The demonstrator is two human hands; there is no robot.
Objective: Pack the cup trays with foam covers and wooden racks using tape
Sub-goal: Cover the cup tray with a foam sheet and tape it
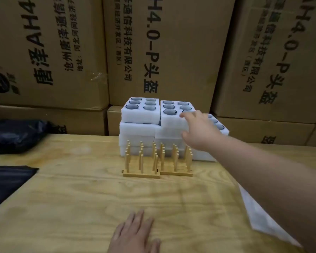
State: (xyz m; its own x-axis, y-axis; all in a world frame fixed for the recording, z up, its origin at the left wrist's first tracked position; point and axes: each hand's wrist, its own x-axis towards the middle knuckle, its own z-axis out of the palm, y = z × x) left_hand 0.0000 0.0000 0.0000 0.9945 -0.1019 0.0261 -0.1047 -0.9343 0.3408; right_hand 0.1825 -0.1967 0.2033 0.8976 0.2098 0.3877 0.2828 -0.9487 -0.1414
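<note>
The right hand [199, 132] reaches out to the top right cup tray [175, 115], a white foam block with six round pockets holding dark cups. Its fingers lie over the tray's near right corner and its thumb sits against the front face below; whether it truly grips the tray cannot be told. Just left of the hand, a second top cup tray [140, 111] sits on the same stack of foam trays [137, 137]. Below the hand, two wooden racks [140, 159] with upright pegs stand side by side in front of the stack. The left hand [133, 234] rests flat, fingers straight, on the wooden table [71, 198], well apart from the trays. A white foam sheet [259, 216] lies under the right forearm.
</note>
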